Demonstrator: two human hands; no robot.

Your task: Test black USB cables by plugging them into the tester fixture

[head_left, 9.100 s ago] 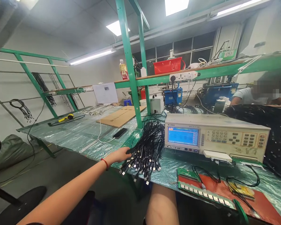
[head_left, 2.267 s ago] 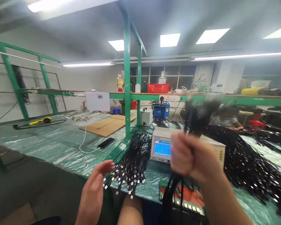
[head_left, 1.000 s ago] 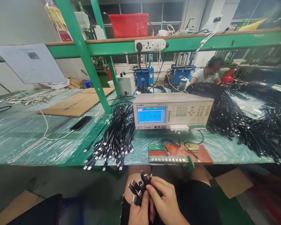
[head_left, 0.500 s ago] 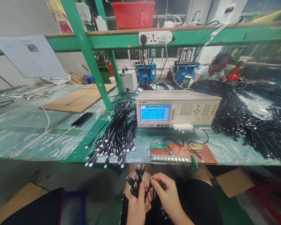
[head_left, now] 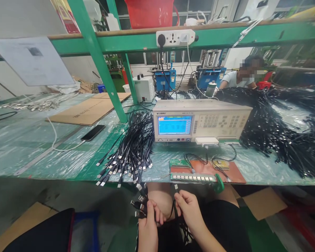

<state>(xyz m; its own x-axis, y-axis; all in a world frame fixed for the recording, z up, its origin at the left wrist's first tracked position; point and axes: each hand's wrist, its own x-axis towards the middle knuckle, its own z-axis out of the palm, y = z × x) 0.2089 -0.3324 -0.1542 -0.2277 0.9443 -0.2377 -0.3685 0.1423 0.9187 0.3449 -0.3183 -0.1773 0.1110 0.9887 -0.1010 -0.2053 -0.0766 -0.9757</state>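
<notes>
My left hand (head_left: pixel 150 218) is closed round a bunch of black USB cables (head_left: pixel 139 207), their metal plugs sticking out to the upper left. A single black USB cable (head_left: pixel 176 189) is pinched in my right hand (head_left: pixel 187 208), its plug pointing up just below the table edge. The cable tails hang between my hands over my lap. Above my right hand lies a test board (head_left: pixel 236 173) with a row of white sockets (head_left: pixel 191 177). Behind it stands a beige tester (head_left: pixel 178 105) with a lit blue screen (head_left: pixel 174 125).
A pile of black USB cables (head_left: pixel 132 147) lies left of the tester, and a bigger heap (head_left: pixel 259 122) to the right. A phone (head_left: pixel 93 133), cardboard (head_left: pixel 86 110) and a steel ruler (head_left: pixel 39 159) are on the left. Another person (head_left: pixel 236 80) sits behind the heap.
My hands have moved apart. The right hand has drawn one cable away from the bunch and raised its plug towards the table edge; the left hand has shifted left with the bunch.
</notes>
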